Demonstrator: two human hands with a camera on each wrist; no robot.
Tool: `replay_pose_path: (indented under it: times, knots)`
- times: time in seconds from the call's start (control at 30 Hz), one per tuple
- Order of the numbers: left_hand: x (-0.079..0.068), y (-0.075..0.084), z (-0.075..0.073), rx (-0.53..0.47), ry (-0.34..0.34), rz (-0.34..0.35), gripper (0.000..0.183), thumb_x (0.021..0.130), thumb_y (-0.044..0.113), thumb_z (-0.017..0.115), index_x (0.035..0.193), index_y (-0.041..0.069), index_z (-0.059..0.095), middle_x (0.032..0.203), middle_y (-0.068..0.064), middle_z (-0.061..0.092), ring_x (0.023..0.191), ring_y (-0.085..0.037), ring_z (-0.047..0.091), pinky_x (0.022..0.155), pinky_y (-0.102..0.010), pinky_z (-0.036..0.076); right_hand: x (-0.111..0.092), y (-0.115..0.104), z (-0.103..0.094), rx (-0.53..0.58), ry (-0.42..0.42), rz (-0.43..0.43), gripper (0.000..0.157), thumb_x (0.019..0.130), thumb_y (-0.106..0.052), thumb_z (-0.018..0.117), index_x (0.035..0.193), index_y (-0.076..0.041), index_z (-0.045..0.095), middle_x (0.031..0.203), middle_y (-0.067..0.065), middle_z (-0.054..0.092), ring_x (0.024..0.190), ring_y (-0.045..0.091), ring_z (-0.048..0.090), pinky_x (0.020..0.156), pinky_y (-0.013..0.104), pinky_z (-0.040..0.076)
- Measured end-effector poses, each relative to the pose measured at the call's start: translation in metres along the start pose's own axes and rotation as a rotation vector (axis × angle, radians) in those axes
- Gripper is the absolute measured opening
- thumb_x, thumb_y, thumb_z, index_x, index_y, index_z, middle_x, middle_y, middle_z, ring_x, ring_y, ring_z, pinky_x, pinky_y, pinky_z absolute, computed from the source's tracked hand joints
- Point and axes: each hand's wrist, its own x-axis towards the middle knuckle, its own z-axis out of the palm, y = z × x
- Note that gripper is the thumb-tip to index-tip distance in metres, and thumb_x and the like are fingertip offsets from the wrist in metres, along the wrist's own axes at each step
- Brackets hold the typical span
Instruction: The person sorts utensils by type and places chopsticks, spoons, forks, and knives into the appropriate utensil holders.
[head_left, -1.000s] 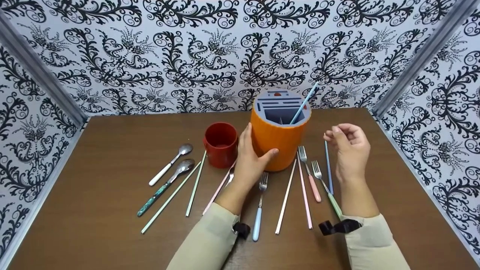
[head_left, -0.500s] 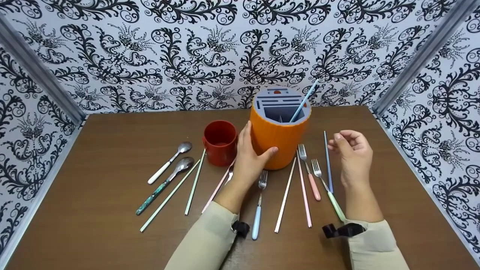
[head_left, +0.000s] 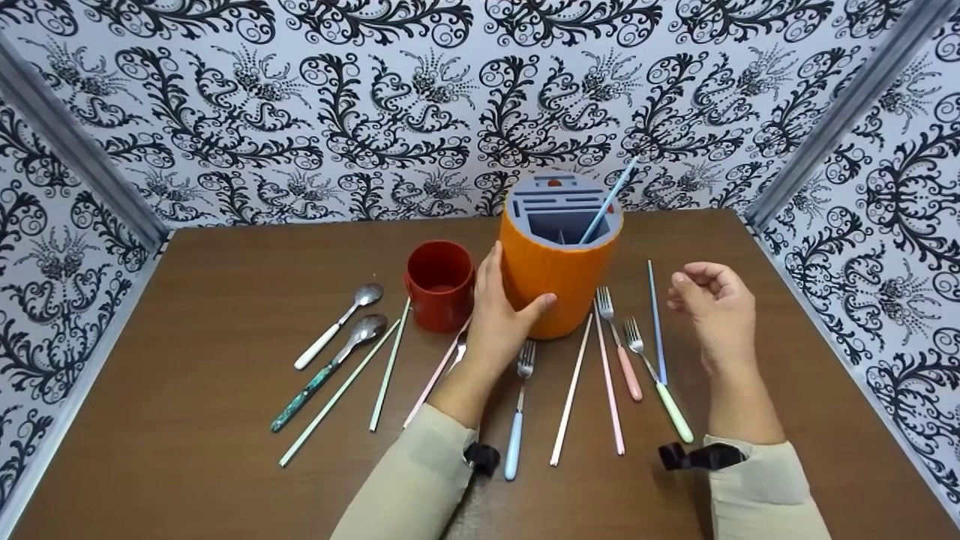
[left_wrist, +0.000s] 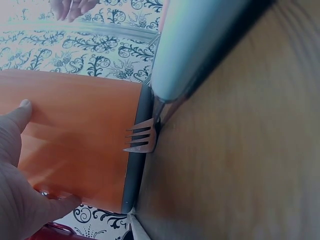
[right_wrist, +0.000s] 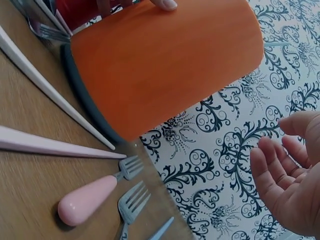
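Note:
An orange utensil holder [head_left: 559, 292] with a grey slotted top stands on the table, and a light blue chopstick [head_left: 609, 202] leans out of its large compartment. My left hand [head_left: 502, 322] grips the holder's left side, thumb across the front and fingers round the side. In the left wrist view the thumb and a finger lie against the orange wall [left_wrist: 85, 135]. My right hand [head_left: 718, 315] hovers right of the holder with loosely bent fingers and nothing in them; the right wrist view shows its fingertips [right_wrist: 262, 160] apart from everything. Nearest to it lies a blue chopstick [head_left: 657, 330].
A red cup [head_left: 442, 300] stands left of the holder. Two spoons [head_left: 315, 394] and several pale chopsticks [head_left: 341, 394] lie at the left. In front and right are a blue-handled fork [head_left: 515, 442], a pink-handled fork [head_left: 628, 371], a green-handled fork [head_left: 673, 412] and more chopsticks [head_left: 571, 390].
My right hand has drifted right and slightly down, away from the holder, uncovering more of the blue chopstick and the green fork handle. The left hand and holder have stayed put.

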Motion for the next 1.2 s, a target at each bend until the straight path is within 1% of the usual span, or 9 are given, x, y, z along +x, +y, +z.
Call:
replay_pose_path:
  times: [0.27, 0.4, 0.5, 0.67, 0.8, 0.9, 1.0, 1.1, 1.2]
  knots:
    - [-0.001, 0.000, 0.000, 0.004, 0.008, 0.004, 0.105, 0.086, 0.044, 0.083, 0.167, 0.022, 0.019, 0.169, -0.004, 0.030, 0.154, -0.025, 0.034, 0.127, -0.046, 0.031, 0.007, 0.010, -0.005, -0.252, -0.071, 0.031, 0.017, 0.096, -0.003, 0.071, 0.110, -0.008, 0.063, 0.090, -0.005, 0.068, 0.071, 0.007, 0.068, 0.067, 0.021, 0.061]
    - [0.000, 0.000, 0.000, 0.003, 0.005, 0.006, 0.105, 0.086, 0.045, 0.083, 0.167, 0.022, 0.019, 0.169, -0.004, 0.029, 0.154, -0.025, 0.034, 0.127, -0.047, 0.031, 0.008, 0.014, -0.007, -0.356, -0.094, 0.011, 0.022, 0.096, -0.005, 0.072, 0.115, -0.005, 0.062, 0.090, -0.010, 0.068, 0.074, 0.004, 0.067, 0.068, 0.021, 0.061]
    - [0.000, -0.001, 0.001, 0.002, 0.013, 0.023, 0.105, 0.086, 0.043, 0.084, 0.166, 0.020, 0.020, 0.169, -0.005, 0.030, 0.154, -0.026, 0.034, 0.127, -0.046, 0.031, 0.008, 0.017, -0.007, -0.427, -0.108, -0.017, 0.029, 0.096, -0.009, 0.073, 0.121, 0.000, 0.062, 0.092, -0.010, 0.068, 0.075, 0.002, 0.066, 0.067, 0.021, 0.061]
    - [0.000, -0.002, 0.001, -0.001, 0.018, 0.032, 0.105, 0.086, 0.041, 0.085, 0.166, 0.018, 0.021, 0.169, -0.006, 0.030, 0.154, -0.027, 0.034, 0.127, -0.046, 0.031, 0.008, 0.022, -0.010, -0.573, -0.144, -0.045, 0.038, 0.096, -0.016, 0.074, 0.126, 0.005, 0.061, 0.102, 0.003, 0.066, 0.076, 0.000, 0.062, 0.065, 0.017, 0.058]
    - [0.000, -0.002, 0.001, -0.001, 0.019, 0.033, 0.105, 0.086, 0.042, 0.084, 0.166, 0.018, 0.021, 0.169, -0.005, 0.029, 0.154, -0.027, 0.034, 0.127, -0.047, 0.031, 0.008, 0.025, -0.013, -0.683, -0.185, -0.034, 0.043, 0.096, -0.019, 0.073, 0.128, 0.006, 0.060, 0.111, 0.016, 0.066, 0.078, 0.000, 0.060, 0.065, 0.015, 0.055]
    - [0.000, -0.002, 0.001, -0.003, 0.020, 0.033, 0.105, 0.086, 0.042, 0.084, 0.166, 0.018, 0.021, 0.169, -0.005, 0.030, 0.153, -0.027, 0.034, 0.127, -0.047, 0.031, 0.008, 0.026, -0.016, -0.751, -0.228, -0.012, 0.049, 0.097, -0.023, 0.072, 0.133, 0.007, 0.057, 0.118, 0.023, 0.065, 0.085, 0.008, 0.062, 0.067, 0.014, 0.054]
    - [0.000, -0.002, 0.001, -0.005, 0.021, 0.030, 0.105, 0.086, 0.042, 0.085, 0.166, 0.018, 0.021, 0.169, -0.005, 0.030, 0.153, -0.027, 0.034, 0.127, -0.047, 0.031, 0.009, 0.028, -0.019, -0.822, -0.266, 0.009, 0.055, 0.098, -0.028, 0.070, 0.137, 0.007, 0.054, 0.124, 0.025, 0.065, 0.098, 0.022, 0.065, 0.072, 0.016, 0.054]
    - [0.000, -0.003, 0.002, -0.005, 0.020, 0.025, 0.105, 0.086, 0.042, 0.085, 0.166, 0.019, 0.021, 0.169, -0.005, 0.030, 0.153, -0.027, 0.035, 0.127, -0.046, 0.031, 0.010, 0.031, -0.021, -0.876, -0.286, 0.016, 0.059, 0.099, -0.034, 0.069, 0.140, 0.006, 0.053, 0.127, 0.026, 0.064, 0.111, 0.035, 0.064, 0.080, 0.022, 0.053]
    - [0.000, -0.003, 0.002, -0.005, 0.018, 0.020, 0.105, 0.086, 0.043, 0.084, 0.166, 0.020, 0.020, 0.169, -0.005, 0.030, 0.153, -0.027, 0.035, 0.127, -0.047, 0.031, 0.010, 0.034, -0.023, -0.903, -0.294, 0.020, 0.061, 0.099, -0.036, 0.068, 0.141, 0.006, 0.052, 0.129, 0.027, 0.064, 0.117, 0.040, 0.063, 0.085, 0.029, 0.051]
